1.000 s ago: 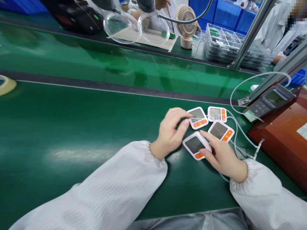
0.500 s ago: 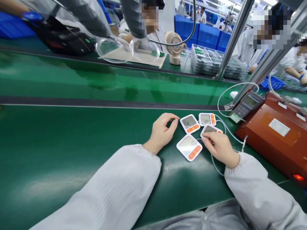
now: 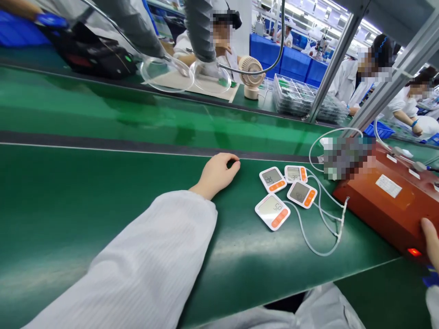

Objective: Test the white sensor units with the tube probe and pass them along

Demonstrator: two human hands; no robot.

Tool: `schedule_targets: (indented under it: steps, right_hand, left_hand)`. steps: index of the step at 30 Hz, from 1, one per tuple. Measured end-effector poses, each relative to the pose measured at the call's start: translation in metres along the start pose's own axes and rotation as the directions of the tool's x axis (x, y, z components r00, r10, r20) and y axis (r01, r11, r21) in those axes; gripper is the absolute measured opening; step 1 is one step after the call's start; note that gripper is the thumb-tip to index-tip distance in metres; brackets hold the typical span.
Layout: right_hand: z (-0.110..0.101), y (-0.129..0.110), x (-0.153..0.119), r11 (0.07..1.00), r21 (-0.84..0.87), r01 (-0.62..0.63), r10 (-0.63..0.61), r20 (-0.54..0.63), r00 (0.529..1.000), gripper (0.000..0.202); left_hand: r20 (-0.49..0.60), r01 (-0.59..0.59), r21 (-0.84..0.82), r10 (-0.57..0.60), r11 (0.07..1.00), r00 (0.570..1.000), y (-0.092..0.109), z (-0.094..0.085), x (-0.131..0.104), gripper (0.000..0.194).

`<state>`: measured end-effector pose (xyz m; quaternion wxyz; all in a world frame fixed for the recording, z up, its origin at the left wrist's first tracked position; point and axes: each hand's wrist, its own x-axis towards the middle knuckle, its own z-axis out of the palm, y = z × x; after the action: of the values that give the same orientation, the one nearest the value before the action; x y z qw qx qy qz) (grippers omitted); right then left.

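Monitors (image 3: 272, 211) between hands (image 3: 216, 176); nearer the left

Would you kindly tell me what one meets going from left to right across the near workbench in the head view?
Left hand → nearest white device → darker-screened device to its right → red-brown box → right hand at the picture's edge.

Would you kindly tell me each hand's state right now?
Left hand: loosely closed, no held object visible.
Right hand: partly out of view by the reddish-brown rectangular box; grip cannot be told.
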<state>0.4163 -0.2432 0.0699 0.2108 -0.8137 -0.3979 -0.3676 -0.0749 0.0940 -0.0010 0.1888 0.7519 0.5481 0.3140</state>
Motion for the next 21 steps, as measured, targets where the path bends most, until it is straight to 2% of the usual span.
schedule_targets:
  steps: [3, 6, 8, 18, 21]
  right_hand:
    - [0.001, 0.015, -0.011, 0.988, -0.006, -0.155, 0.155, 0.121, 0.980, 0.085]
    - [-0.001, 0.009, -0.018, 0.953, -0.037, -0.299, 0.301, 0.186, 0.935, 0.085]
    - [-0.002, 0.006, -0.019, 0.940, -0.029, -0.340, 0.339, 0.202, 0.919, 0.083]
    - [0.005, 0.010, -0.019, 0.948, -0.088, -0.305, 0.312, 0.079, 0.947, 0.079]
    - [0.008, 0.016, -0.022, 0.966, -0.092, -0.241, 0.250, 0.105, 0.962, 0.081]
  left_hand:
    - [0.062, -0.083, 0.050, 0.080, 0.995, 0.995, 0.004, 0.003, -0.006, 0.035]
    - [0.114, -0.147, 0.087, 0.137, 0.985, 0.984, 0.006, 0.007, -0.013, 0.038]
    - [0.134, -0.170, 0.101, 0.156, 0.980, 0.979, 0.007, 0.008, -0.015, 0.039]
    - [0.144, -0.190, 0.138, 0.170, 0.972, 0.975, 0.004, 0.009, -0.015, 0.040]
    - [0.143, -0.190, 0.142, 0.170, 0.971, 0.975, 0.004, 0.009, -0.016, 0.041]
